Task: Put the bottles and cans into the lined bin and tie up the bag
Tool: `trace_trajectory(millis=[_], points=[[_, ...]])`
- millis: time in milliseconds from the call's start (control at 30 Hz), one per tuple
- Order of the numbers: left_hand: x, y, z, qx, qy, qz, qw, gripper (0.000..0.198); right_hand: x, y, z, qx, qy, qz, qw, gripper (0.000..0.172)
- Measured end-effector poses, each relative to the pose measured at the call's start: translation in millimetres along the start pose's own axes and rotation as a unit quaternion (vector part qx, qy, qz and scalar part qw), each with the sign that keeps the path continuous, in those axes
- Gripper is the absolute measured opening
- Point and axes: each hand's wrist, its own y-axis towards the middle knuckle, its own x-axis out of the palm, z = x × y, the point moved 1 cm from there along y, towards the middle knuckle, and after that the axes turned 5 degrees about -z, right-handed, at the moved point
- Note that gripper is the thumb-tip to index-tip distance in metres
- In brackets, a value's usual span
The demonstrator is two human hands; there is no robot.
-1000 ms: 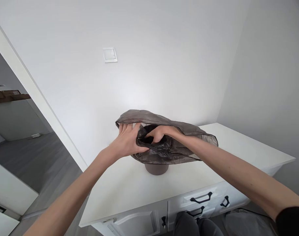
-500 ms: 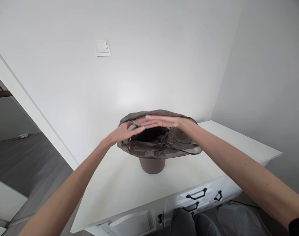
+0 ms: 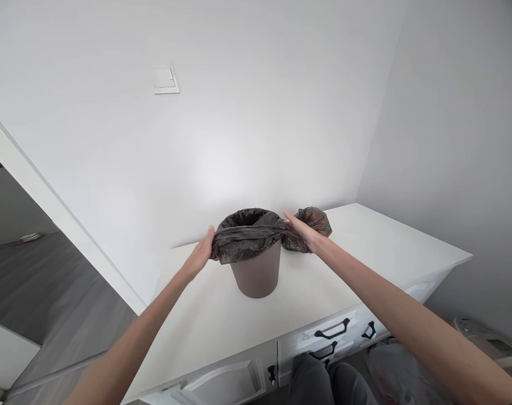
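Observation:
A small brown bin stands on a white cabinet top near the wall. A dark grey plastic bag lines it, folded down over the rim, with a loose bunch sticking out to the right. My left hand presses the bag's edge against the bin's left side, fingers closed on the plastic. My right hand holds the bag at the right rim, next to the loose bunch.
The cabinet has drawers with black handles along its front. A light switch is on the white wall above. A doorway opens to the left over grey floor. A grey wall closes the right side.
The bag, earlier spread wide above the bin with my hands at its mouth, is now pulled down over the rim. Both hands moved apart to the bin's sides.

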Motion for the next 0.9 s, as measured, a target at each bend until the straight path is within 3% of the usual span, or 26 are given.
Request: trace_trajectory(millis=[100, 167, 233, 300, 400, 533, 567, 633, 767, 833, 900], points=[[5.9, -38, -1, 0.063, 0.061, 0.084, 0.993, 0.059, -1, -31, 20, -0.160, -0.089, 0.096, 0.978, 0.043], [13.3, -61, -2, 0.121, 0.103, 0.118, 0.980, 0.044, 0, -51, 40, -0.286, -0.164, 0.197, 0.923, 0.035], [21.8, -77, -6, 0.191, 0.138, 0.137, 0.962, 0.028, 3, -66, 62, -0.385, -0.256, 0.248, 0.851, 0.030], [29.3, -86, -15, 0.262, 0.175, 0.159, 0.935, 0.013, 3, -71, 84, -0.440, -0.361, 0.236, 0.788, 0.026], [37.2, -91, -35, 0.332, 0.279, 0.174, 0.884, 0.013, -3, -67, 108, -0.440, -0.501, 0.175, 0.724, 0.023], [43.3, -96, -71, 0.358, 0.409, 0.073, 0.836, 0.024, -17, -61, 119, -0.380, -0.638, 0.017, 0.670, 0.023], [43.8, -99, -80, 0.352, 0.418, 0.045, 0.836, 0.029, -20, -63, 117, -0.370, -0.649, -0.002, 0.664, 0.024], [43.1, -109, -97, 0.321, 0.409, 0.024, 0.854, 0.043, -23, -70, 106, -0.369, -0.633, 0.025, 0.680, 0.028], [38.5, -134, -125, 0.195, 0.344, 0.071, 0.916, 0.065, -15, -82, 56, -0.395, -0.497, 0.150, 0.758, 0.035], [37.4, -141, -139, 0.130, 0.323, 0.079, 0.934, 0.066, -2, -74, 22, -0.376, -0.456, 0.113, 0.798, 0.035], [37.8, -143, -153, 0.084, 0.316, 0.075, 0.942, 0.063, 15, -53, -11, -0.339, -0.443, 0.007, 0.830, 0.032]])
